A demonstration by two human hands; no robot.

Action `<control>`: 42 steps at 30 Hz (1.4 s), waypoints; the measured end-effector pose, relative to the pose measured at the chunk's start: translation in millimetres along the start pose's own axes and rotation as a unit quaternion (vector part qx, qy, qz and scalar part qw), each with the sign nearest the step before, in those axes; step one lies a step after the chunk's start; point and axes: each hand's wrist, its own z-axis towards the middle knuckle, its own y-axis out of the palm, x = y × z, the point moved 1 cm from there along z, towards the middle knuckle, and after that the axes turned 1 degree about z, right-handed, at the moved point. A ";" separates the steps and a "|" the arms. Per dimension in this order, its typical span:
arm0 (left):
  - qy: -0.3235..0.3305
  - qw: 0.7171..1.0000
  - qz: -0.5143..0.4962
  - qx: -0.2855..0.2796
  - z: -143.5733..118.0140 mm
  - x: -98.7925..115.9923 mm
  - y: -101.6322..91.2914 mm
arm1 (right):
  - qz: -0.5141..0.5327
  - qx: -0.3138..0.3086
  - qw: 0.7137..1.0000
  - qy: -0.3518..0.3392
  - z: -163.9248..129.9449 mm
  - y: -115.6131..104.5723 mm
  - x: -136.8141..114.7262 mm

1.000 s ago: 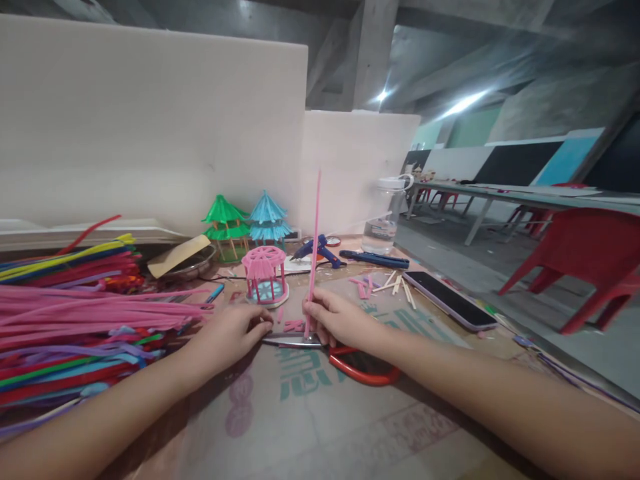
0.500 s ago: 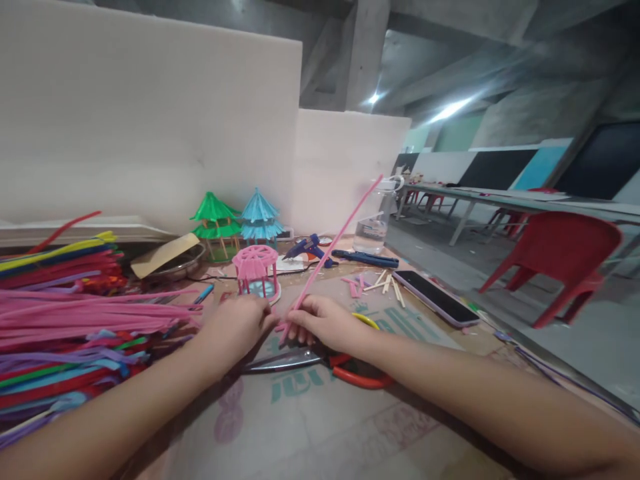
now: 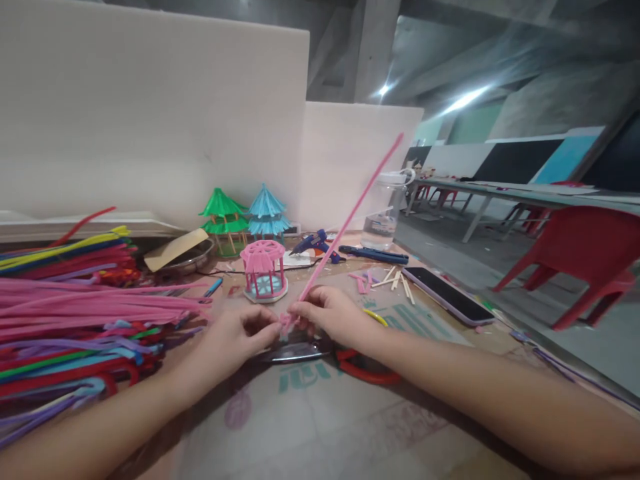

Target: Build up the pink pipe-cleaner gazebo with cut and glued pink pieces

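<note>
Both hands meet over the middle of the cardboard-covered table. My right hand pinches the lower part of a long pink pipe cleaner, which slants up to the right. My left hand pinches the same stem's bent bottom end, fingertips almost touching the right hand's. Red-handled scissors lie flat just under the hands. A small pink pavilion model stands right behind them.
A big pile of coloured pipe cleaners fills the left side. Green and blue pavilion models stand by the white board. A blue glue gun, a phone, a clear bottle and loose sticks lie behind; red chairs at right.
The pink pipe cleaner went from upright to slanting up to the right. My left hand moved in from the scissors' blades and took hold of the stem's bottom end.
</note>
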 end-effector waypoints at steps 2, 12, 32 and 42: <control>-0.005 1.000 -0.017 0.001 -0.3 -0.2 4.8 | -0.002 0.004 1.000 0.017 -1.2 4.1 6.8; -0.007 0.995 -0.099 -0.028 1.7 -8.9 9.8 | 0.049 -0.036 0.998 0.010 -1.4 7.6 15.2; -0.043 0.987 -0.141 -0.058 2.4 -7.7 13.0 | -0.048 -0.026 0.998 -0.037 -10.4 11.0 6.6; -0.023 0.993 -0.109 -0.046 3.2 -11.6 11.2 | -0.111 -0.011 0.989 -0.097 -7.0 7.0 8.7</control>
